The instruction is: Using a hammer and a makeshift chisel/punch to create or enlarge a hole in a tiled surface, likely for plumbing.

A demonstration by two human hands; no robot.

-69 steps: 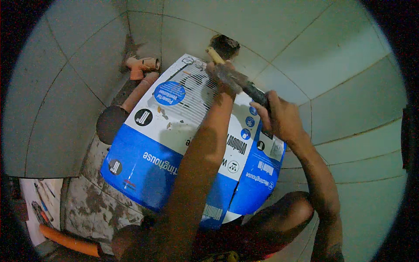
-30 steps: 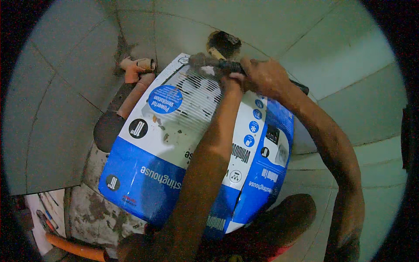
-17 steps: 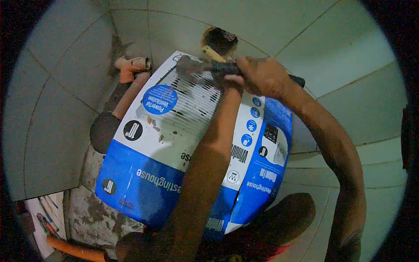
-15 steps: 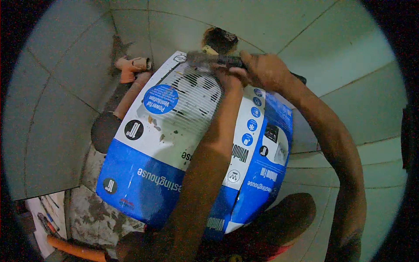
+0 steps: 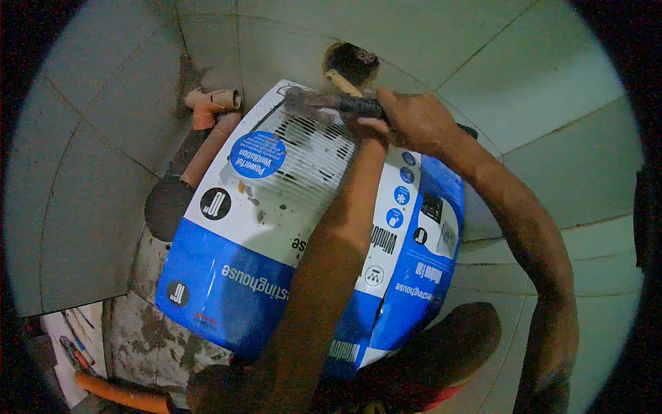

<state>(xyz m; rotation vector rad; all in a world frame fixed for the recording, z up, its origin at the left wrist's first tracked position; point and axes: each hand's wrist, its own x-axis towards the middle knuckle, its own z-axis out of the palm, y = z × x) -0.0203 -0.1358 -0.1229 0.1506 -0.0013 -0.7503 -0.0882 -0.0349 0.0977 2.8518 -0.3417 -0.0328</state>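
Note:
My right hand grips a dark-handled tool, probably a hammer, whose head at its left is blurred. Just below it, my left hand is closed round a yellow-handled tool, partly hidden by the dark one. Both hands are over the upper end of a blue-and-white cardboard box, with small crumbs of debris scattered on it. Behind the yellow handle, a rough dark hole breaks the tiled wall.
Orange pipe fittings and a pipe lie along the left wall. An orange pipe and some hand tools are at lower left. Tiled walls enclose the space. My bent knee is at lower right.
Since the oldest frame my right hand has moved up beside my left, and the dark tool has swung leftward over it. In the last half second both hands have shifted only slightly.

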